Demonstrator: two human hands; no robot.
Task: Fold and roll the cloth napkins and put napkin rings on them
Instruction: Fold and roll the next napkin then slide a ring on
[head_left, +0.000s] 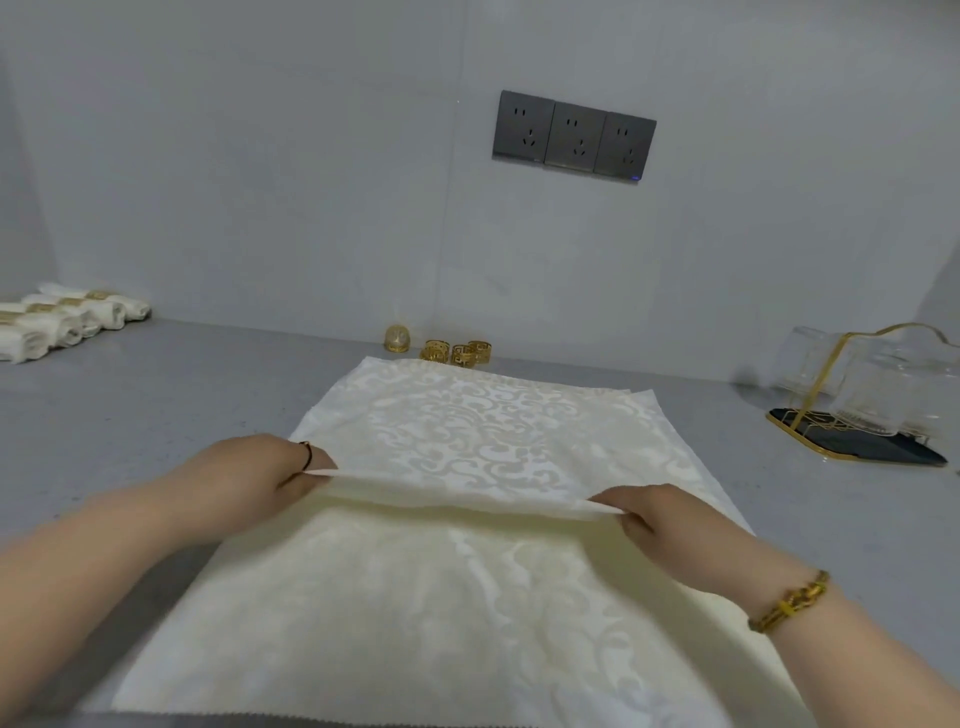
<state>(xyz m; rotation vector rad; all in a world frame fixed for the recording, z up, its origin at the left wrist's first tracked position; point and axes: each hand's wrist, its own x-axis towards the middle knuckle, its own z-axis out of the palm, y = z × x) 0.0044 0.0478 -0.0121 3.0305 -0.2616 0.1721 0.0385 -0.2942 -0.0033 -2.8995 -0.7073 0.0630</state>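
A cream damask napkin (467, 431) lies spread on the grey counter (156, 405). Its near edge is lifted and drawn across the middle as a fold line. My left hand (260, 470) pinches the left end of that lifted edge, and my right hand (660, 525) pinches the right end. Several gold napkin rings (457, 353) stand just beyond the napkin's far edge, by the wall. Several rolled napkins with gold rings on them (67, 317) lie in a row at the far left.
A black tray with a gold wire rack and upturned glasses (862, 405) stands at the right. Grey wall sockets (574, 136) sit on the wall behind. The counter's front edge runs along the bottom of the view.
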